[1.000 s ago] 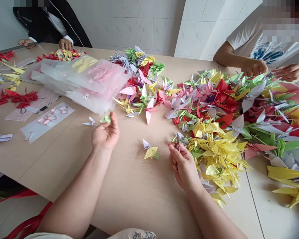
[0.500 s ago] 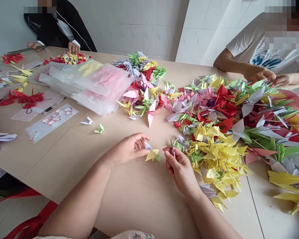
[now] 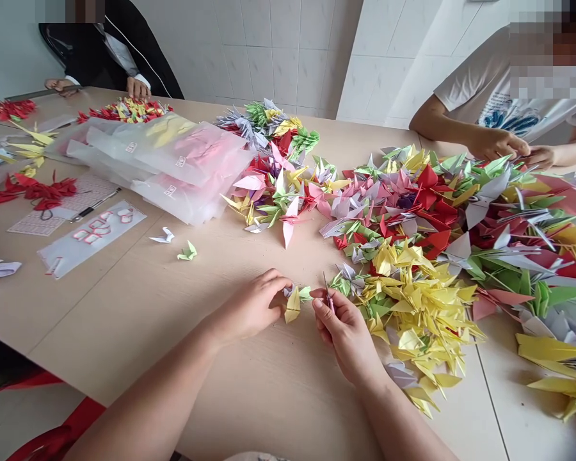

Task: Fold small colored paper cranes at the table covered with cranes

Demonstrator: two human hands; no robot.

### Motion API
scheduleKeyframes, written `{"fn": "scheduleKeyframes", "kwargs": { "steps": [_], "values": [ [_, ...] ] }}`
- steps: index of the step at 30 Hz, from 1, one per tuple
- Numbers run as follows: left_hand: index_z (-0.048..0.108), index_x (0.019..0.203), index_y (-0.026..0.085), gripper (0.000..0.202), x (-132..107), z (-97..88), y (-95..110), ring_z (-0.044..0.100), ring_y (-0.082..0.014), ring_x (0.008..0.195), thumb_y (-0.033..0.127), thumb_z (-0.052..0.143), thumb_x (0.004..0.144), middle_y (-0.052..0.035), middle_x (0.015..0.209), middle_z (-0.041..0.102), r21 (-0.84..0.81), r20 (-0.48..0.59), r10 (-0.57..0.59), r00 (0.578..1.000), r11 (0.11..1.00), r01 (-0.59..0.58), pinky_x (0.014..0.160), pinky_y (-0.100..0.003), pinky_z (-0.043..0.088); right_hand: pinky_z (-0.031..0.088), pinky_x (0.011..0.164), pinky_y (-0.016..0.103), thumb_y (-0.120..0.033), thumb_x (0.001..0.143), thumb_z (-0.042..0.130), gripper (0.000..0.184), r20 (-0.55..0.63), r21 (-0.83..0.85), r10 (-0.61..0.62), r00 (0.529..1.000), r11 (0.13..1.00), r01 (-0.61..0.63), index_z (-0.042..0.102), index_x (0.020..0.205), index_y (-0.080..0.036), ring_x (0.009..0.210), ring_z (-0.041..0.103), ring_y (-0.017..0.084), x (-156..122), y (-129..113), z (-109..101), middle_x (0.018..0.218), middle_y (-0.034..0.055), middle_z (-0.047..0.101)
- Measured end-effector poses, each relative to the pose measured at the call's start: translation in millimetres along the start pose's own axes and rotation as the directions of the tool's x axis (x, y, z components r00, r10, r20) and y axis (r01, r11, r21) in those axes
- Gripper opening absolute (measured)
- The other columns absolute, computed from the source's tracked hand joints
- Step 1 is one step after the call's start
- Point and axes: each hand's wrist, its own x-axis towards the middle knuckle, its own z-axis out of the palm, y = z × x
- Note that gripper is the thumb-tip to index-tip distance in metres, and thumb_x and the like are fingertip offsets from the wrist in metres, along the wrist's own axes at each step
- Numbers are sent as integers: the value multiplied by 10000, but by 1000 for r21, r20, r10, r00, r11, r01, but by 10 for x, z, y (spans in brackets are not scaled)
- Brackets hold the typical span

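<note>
My left hand is pinched on a small bunch of paper cranes, a yellow one with a lilac and a green one, just above the table. My right hand sits beside it, fingers closed on a thin red-handled pointed tool that sticks up next to the bunch. A big heap of yellow cranes lies right of my right hand. Two small loose cranes, a green one and a white one, rest on the table to the left.
Heaps of coloured cranes cover the table's right and middle. Clear plastic bags lie at the left centre, with a label sheet and a pen. Two other people work at the far left and far right.
My left hand put the green crane down on the table at the left, moved right and took hold of the small crane bunch. My right hand stayed put with its tool.
</note>
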Motion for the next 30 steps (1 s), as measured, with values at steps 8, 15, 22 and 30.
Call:
{"fn": "scheduleKeyframes", "kwargs": {
  "steps": [8, 15, 22, 30],
  "values": [
    [606, 901, 202, 262, 41, 41, 63, 559, -162, 804, 33, 465, 758, -32, 919, 560, 51, 2, -13, 1000, 999, 13, 713, -254, 453, 247, 427, 189, -409, 853, 556, 237, 13, 4, 12, 1000, 1000, -12, 552, 961, -198, 472, 295, 72, 11, 1, -11, 542, -77, 355],
    [543, 1049, 191, 295, 41, 34, 121, 522, -172, 1045, 45, 445, 813, -73, 1113, 545, -4, -143, 100, 985, 995, -102, 889, -271, 420, 249, 433, 192, -403, 856, 551, 242, 1, 21, -10, 1000, 1000, 10, 560, 976, -193, 481, 303, 72, 0, 3, -22, 557, -71, 364],
    [576, 976, 200, 214, -11, 59, 211, 503, -181, 1129, 80, 464, 839, -82, 1184, 542, -87, -59, 197, 979, 976, -202, 935, -266, 399, 253, 456, 201, -353, 834, 586, 223, -3, -5, -53, 999, 999, 53, 583, 984, -188, 507, 295, 72, 12, -24, -15, 608, -63, 377],
    [555, 1033, 197, 253, -31, 82, 264, 578, -123, 944, 67, 425, 860, -32, 1011, 624, -158, -90, 166, 982, 971, -179, 832, -207, 430, 243, 463, 217, -359, 818, 593, 190, -40, -31, -79, 996, 996, 78, 575, 892, -185, 520, 277, 86, -23, -72, 15, 614, -63, 367]
  ]
}}
